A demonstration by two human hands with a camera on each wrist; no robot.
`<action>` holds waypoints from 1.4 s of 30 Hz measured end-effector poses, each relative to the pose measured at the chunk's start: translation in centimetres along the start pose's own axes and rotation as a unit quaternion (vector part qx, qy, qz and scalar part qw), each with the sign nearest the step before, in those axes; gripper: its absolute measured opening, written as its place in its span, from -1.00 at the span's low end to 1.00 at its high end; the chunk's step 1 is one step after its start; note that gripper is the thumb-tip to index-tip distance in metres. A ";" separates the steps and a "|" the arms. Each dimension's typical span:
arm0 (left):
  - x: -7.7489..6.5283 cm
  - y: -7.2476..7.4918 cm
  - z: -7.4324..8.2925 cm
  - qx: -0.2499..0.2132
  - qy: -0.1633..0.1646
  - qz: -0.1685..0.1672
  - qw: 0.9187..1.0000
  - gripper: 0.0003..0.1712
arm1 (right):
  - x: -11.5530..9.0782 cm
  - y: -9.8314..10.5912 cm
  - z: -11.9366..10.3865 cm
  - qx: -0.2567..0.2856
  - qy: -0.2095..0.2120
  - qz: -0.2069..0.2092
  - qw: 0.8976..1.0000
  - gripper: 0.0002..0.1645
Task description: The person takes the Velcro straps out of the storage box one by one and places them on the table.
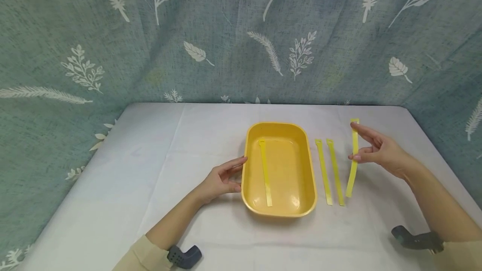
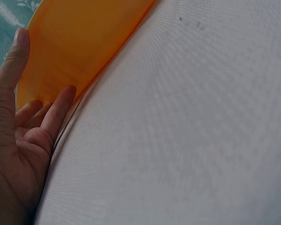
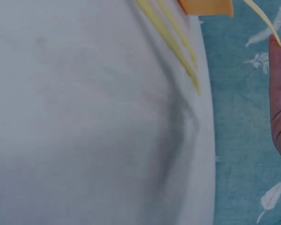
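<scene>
Evidently, the step in hand is the handling of a single strip: the person's right hand holds a flat yellow strip between thumb and fingers, a forefinger near its far end and the thumb lower down, raised to the right of two matching yellow strips that lie side by side on the white tablecloth. The left hand rests against the left side of a yellow rounded-corner tray, its fingers spread loosely and touching the outside rather than wrapped round it. Inside the tray, left of its middle, lies another yellow strip, slotted at its far end.

In judgement, the next move calls for a light pinch and a level wrist, since so thin a strip would likely bend or twist, while the left hand's contact would help the tray to stay put.

Much is hard to make out. The right wrist view cuts off most of the right hand at its edge, and the tray and the lying strips run out of the top. The left wrist view shows only the tray's outer wall, with its inside out of sight. How firmly the left fingers press cannot be told, nor can the slot on the raised strip be read clearly.
</scene>
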State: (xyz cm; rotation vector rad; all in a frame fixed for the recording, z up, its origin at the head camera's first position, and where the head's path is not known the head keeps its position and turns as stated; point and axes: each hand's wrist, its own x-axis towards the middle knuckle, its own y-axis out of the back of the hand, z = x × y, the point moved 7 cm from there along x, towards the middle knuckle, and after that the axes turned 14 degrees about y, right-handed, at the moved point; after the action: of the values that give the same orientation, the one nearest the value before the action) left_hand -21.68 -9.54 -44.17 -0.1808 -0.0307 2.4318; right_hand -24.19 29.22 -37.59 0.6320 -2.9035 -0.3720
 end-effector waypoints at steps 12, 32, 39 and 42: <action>0.2 -0.1 0.2 -0.008 0.000 -0.002 1.000 0.06 | -1.3 0.1 2.9 -0.078 -0.058 -0.027 0.995 0.20; 0.0 -0.1 0.0 -0.011 0.001 -0.003 1.000 0.07 | -0.8 -0.5 4.8 -0.131 -0.006 0.005 0.991 0.21; 0.0 0.0 -0.1 -0.003 0.006 0.000 1.000 0.07 | -0.6 -0.9 5.3 -0.142 0.014 0.001 0.990 0.19; 0.0 0.0 -0.1 -0.002 0.006 0.000 1.000 0.07 | -0.6 -1.2 5.2 -0.149 0.017 -0.001 0.989 0.19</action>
State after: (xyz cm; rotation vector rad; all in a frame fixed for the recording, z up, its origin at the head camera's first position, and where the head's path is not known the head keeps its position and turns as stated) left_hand -21.67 -9.59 -44.22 -0.1969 -0.0294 2.4310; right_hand -24.22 29.55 -42.98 0.5845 -2.7346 -0.7695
